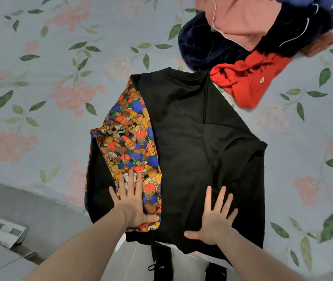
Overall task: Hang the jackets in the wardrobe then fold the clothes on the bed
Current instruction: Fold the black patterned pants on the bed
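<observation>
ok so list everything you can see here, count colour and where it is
black garment: one, black with a teddy-bear print panel, flat on the bed's near edge
bed sheet: one, pale blue with pink flowers and green leaves, covering the bed
red garment: one, red, crumpled beyond the black garment to the right
navy garment: one, dark navy, in the far right pile
pink garment: one, pink, on top of that pile
papers: printed, grey and white, lower left off the bed
left hand: flat on the print panel
right hand: flat on the black fabric
</observation>
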The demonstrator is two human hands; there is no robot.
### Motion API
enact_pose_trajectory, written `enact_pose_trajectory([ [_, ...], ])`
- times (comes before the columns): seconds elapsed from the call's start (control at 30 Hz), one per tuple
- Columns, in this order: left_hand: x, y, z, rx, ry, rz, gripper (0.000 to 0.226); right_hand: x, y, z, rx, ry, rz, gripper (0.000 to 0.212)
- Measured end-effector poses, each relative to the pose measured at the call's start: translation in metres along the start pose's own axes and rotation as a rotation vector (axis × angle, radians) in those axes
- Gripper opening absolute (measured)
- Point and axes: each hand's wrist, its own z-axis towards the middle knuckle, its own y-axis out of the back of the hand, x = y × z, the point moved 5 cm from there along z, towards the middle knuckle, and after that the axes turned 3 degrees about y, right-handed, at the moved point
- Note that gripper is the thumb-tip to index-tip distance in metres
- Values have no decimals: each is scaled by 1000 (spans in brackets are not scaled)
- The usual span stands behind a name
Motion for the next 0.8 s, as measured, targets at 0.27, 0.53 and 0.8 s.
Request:
enact_pose_trajectory([
  [0.27, -5, -7, 9, 48, 85, 26, 160, 7, -6, 11, 86, -122, 17, 169],
  [0.53, -8, -6, 12, 54, 115, 47, 162, 7, -10, 18, 83, -129, 34, 170],
  [0.8, -8, -9, 13, 51, 105, 40, 161, 8, -13, 20, 32, -110, 26, 169],
])
